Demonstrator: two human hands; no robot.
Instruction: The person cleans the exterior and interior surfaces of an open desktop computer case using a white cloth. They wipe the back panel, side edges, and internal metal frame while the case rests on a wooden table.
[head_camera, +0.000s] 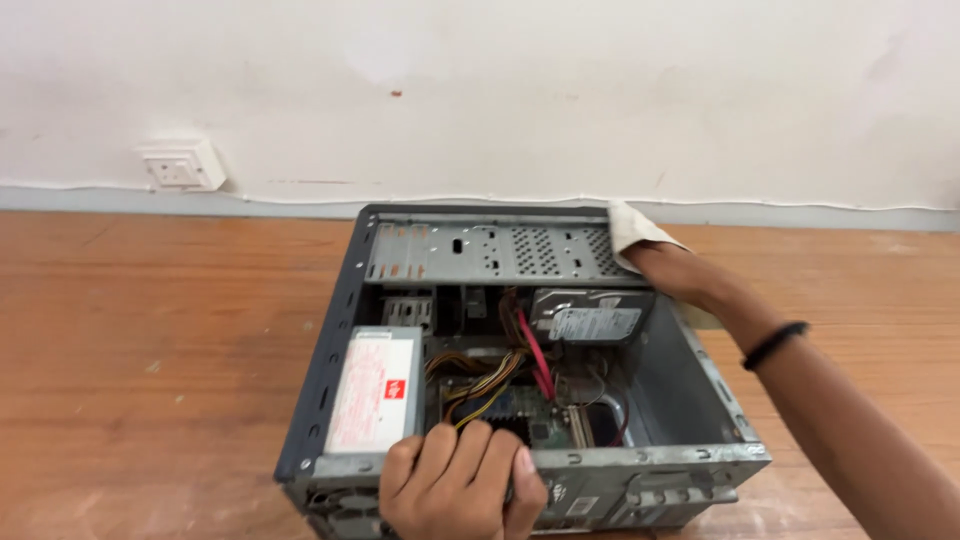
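Note:
An open grey computer case (330, 350) lies on its side on a wooden table, its inside facing up. My left hand (460, 485) grips the near rim of the case, fingers curled over the metal edge. My right hand (665, 268) reaches to the far right corner and presses a pale cloth (632, 228) against the perforated drive cage (490, 252). Inside sit a silver power supply (375, 390), a hard drive (592, 318), a red cable (535, 352) and a bundle of coloured wires (480, 378). A black band circles my right wrist.
The wooden table (150, 380) spreads to the left and right of the case. A white wall stands behind it, with a white socket (182, 165) low at the left.

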